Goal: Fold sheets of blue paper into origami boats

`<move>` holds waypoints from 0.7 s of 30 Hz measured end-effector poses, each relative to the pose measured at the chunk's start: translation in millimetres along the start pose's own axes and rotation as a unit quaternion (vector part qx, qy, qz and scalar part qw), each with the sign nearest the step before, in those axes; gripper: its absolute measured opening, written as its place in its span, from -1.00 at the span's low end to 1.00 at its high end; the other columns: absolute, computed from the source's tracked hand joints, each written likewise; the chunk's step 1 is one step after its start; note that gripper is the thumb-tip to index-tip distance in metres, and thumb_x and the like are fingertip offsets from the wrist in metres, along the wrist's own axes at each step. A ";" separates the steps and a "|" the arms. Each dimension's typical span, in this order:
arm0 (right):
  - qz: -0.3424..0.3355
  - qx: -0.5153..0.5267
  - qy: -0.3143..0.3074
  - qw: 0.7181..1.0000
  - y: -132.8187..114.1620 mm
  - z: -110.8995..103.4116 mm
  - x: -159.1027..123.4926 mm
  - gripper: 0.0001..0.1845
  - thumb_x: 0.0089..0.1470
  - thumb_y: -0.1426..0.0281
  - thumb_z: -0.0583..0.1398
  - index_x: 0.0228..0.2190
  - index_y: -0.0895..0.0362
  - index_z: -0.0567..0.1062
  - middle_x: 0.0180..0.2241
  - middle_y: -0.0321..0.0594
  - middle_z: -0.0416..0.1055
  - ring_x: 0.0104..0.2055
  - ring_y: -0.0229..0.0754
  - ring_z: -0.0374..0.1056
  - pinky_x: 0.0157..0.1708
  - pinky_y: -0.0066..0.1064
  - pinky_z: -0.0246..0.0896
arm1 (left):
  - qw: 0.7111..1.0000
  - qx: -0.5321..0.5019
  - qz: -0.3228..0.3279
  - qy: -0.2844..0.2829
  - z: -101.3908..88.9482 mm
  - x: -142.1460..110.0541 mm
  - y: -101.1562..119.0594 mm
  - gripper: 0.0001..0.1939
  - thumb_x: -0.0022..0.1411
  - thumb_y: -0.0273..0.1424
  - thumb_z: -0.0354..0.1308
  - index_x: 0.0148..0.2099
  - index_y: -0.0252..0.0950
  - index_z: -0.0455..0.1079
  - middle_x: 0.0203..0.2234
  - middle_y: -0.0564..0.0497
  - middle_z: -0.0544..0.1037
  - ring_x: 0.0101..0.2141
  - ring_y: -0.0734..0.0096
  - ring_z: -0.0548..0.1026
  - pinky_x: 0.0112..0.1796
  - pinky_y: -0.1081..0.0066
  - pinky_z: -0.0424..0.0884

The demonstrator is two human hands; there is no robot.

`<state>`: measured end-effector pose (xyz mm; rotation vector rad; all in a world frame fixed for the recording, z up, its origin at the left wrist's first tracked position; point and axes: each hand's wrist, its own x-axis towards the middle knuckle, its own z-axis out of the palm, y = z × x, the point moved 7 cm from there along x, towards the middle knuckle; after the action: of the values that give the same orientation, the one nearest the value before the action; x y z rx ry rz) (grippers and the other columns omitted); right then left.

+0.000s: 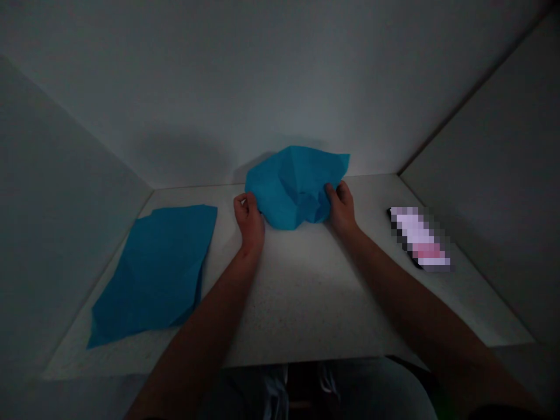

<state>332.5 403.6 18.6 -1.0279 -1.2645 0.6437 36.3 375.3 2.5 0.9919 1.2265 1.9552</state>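
A crumpled sheet of blue paper (295, 184) stands bunched up at the back of a white table (301, 303). My left hand (249, 220) pinches its left edge with closed fingers. My right hand (341, 205) grips its right side, fingers curled into the folds. Both forearms reach forward from the near edge.
A stack of flat blue paper sheets (155, 271) lies on the table's left side. A dark phone with a lit, blurred screen (417, 238) lies at the right. White walls (490, 175) close in the table at the back and both sides.
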 end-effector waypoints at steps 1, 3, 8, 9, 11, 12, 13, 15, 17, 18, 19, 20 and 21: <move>0.005 0.003 0.001 1.000 0.4 -0.4 0.2 -0.49 0.26 -0.15 0.25 -0.07 -0.01 0.51 -0.10 -0.17 0.56 0.02 0.01 0.48 0.03 -0.13 0.46 | 1.000 0.012 0.019 0.005 -2.0 0.8 4.7 -0.53 0.39 0.11 0.20 -0.11 -0.20 0.29 -0.34 0.06 0.43 -0.35 0.44 0.44 -0.33 0.45 0.37; 0.012 0.016 -0.012 1.000 0.6 2.3 0.0 -0.48 0.23 -0.16 0.27 -0.08 -0.01 0.52 -0.12 -0.17 0.57 0.01 0.01 0.49 0.01 -0.14 0.47 | 0.997 0.041 0.063 0.021 -9.3 2.8 19.1 -0.54 0.40 0.09 0.20 -0.13 -0.21 0.30 -0.32 0.05 0.42 -0.32 0.45 0.44 -0.30 0.46 0.38; 0.031 0.068 -0.064 0.995 -1.1 17.4 -3.4 -0.43 0.15 -0.20 0.33 -0.10 0.00 0.54 -0.14 -0.16 0.60 -0.09 0.00 0.52 -0.06 -0.12 0.52 | 0.988 0.100 0.100 -0.056 -31.2 14.8 63.6 -0.59 0.43 0.03 0.20 -0.11 -0.20 0.27 -0.47 0.15 0.36 -0.52 0.52 0.36 -0.47 0.50 0.28; 0.036 0.077 -0.074 0.994 -1.9 20.3 -4.6 -0.42 0.13 -0.21 0.34 -0.11 0.00 0.53 -0.16 -0.16 0.60 -0.12 -0.01 0.52 -0.08 -0.12 0.52 | 0.984 0.119 0.102 -0.085 -36.6 18.5 72.2 -0.61 0.43 0.01 0.22 -0.12 -0.20 0.27 -0.50 0.17 0.36 -0.55 0.52 0.35 -0.49 0.50 0.27; 0.038 0.089 -0.099 0.990 -5.3 27.0 -7.7 -0.41 0.11 -0.21 0.35 -0.11 0.00 0.53 -0.19 -0.17 0.60 -0.15 -0.02 0.51 -0.10 -0.12 0.53 | 0.974 0.162 0.117 -0.111 -51.4 26.8 89.5 -0.62 0.41 -0.02 0.26 -0.14 -0.20 0.28 -0.50 0.15 0.39 -0.53 0.51 0.39 -0.47 0.50 0.32; 0.036 0.092 -0.117 0.988 -7.7 30.9 -9.8 -0.41 0.11 -0.20 0.36 -0.12 0.00 0.53 -0.19 -0.17 0.60 -0.15 -0.02 0.51 -0.10 -0.12 0.53 | 0.969 0.182 0.123 -0.112 -59.0 30.8 96.9 -0.62 0.39 -0.02 0.27 -0.15 -0.20 0.29 -0.48 0.13 0.42 -0.50 0.50 0.42 -0.44 0.50 0.36; 0.034 0.093 -0.138 0.985 -10.4 35.2 -12.1 -0.42 0.10 -0.19 0.37 -0.13 0.01 0.53 -0.20 -0.17 0.59 -0.16 -0.02 0.50 -0.11 -0.12 0.52 | 0.966 0.198 0.125 -0.111 -65.4 33.9 102.6 -0.61 0.38 -0.02 0.28 -0.15 -0.20 0.30 -0.46 0.11 0.44 -0.47 0.48 0.45 -0.41 0.48 0.39; 0.029 0.092 -0.177 0.980 -15.6 42.8 -16.9 -0.46 0.11 -0.16 0.38 -0.17 0.01 0.53 -0.24 -0.18 0.57 -0.17 -0.02 0.49 -0.12 -0.14 0.50 | 0.965 0.217 0.104 -0.106 -72.9 35.0 106.9 -0.59 0.36 0.02 0.29 -0.15 -0.20 0.32 -0.41 0.06 0.49 -0.42 0.44 0.50 -0.37 0.44 0.45; 0.026 0.091 -0.195 0.976 -19.7 47.1 -20.4 -0.49 0.12 -0.14 0.37 -0.22 0.02 0.51 -0.30 -0.21 0.53 -0.22 -0.04 0.46 -0.17 -0.17 0.46 | 0.968 0.220 0.044 -0.109 -72.2 25.5 99.5 -0.53 0.35 0.10 0.26 -0.12 -0.21 0.34 -0.32 -0.01 0.55 -0.37 0.38 0.55 -0.34 0.39 0.50; 0.025 0.094 -0.194 0.976 -21.1 47.7 -21.3 -0.50 0.13 -0.14 0.37 -0.23 0.02 0.50 -0.32 -0.22 0.51 -0.25 -0.06 0.44 -0.21 -0.19 0.44 | 0.969 0.216 0.002 -0.117 -69.2 16.0 91.6 -0.49 0.34 0.14 0.24 -0.09 -0.22 0.36 -0.26 -0.06 0.57 -0.33 0.34 0.57 -0.32 0.36 0.52; 0.026 0.099 -0.190 0.976 -22.1 47.9 -21.9 -0.50 0.13 -0.14 0.36 -0.24 0.02 0.48 -0.34 -0.24 0.49 -0.28 -0.08 0.42 -0.25 -0.22 0.41 | 0.968 0.212 -0.044 -0.127 -64.9 3.6 81.6 -0.44 0.32 0.17 0.23 -0.06 -0.24 0.37 -0.21 -0.12 0.59 -0.28 0.29 0.60 -0.31 0.33 0.54; 0.028 0.105 -0.186 0.976 -22.6 47.9 -22.2 -0.49 0.13 -0.15 0.36 -0.25 0.02 0.47 -0.37 -0.26 0.47 -0.32 -0.10 0.40 -0.29 -0.24 0.39 | 0.965 0.205 -0.089 -0.141 -59.7 -10.7 70.8 -0.40 0.29 0.20 0.25 -0.02 -0.25 0.38 -0.16 -0.17 0.61 -0.24 0.24 0.62 -0.29 0.30 0.56; 0.031 0.113 -0.183 0.976 -22.9 48.0 -22.4 -0.48 0.12 -0.16 0.35 -0.25 0.02 0.45 -0.39 -0.28 0.45 -0.35 -0.12 0.37 -0.33 -0.27 0.35 | 0.960 0.198 -0.125 -0.154 -54.3 -25.5 60.8 -0.36 0.24 0.19 0.30 0.00 -0.27 0.39 -0.12 -0.21 0.62 -0.21 0.19 0.64 -0.27 0.27 0.57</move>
<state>278.0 387.1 27.7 -0.7833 -1.4413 1.0354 -2.8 307.1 36.0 1.2161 1.5045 1.3279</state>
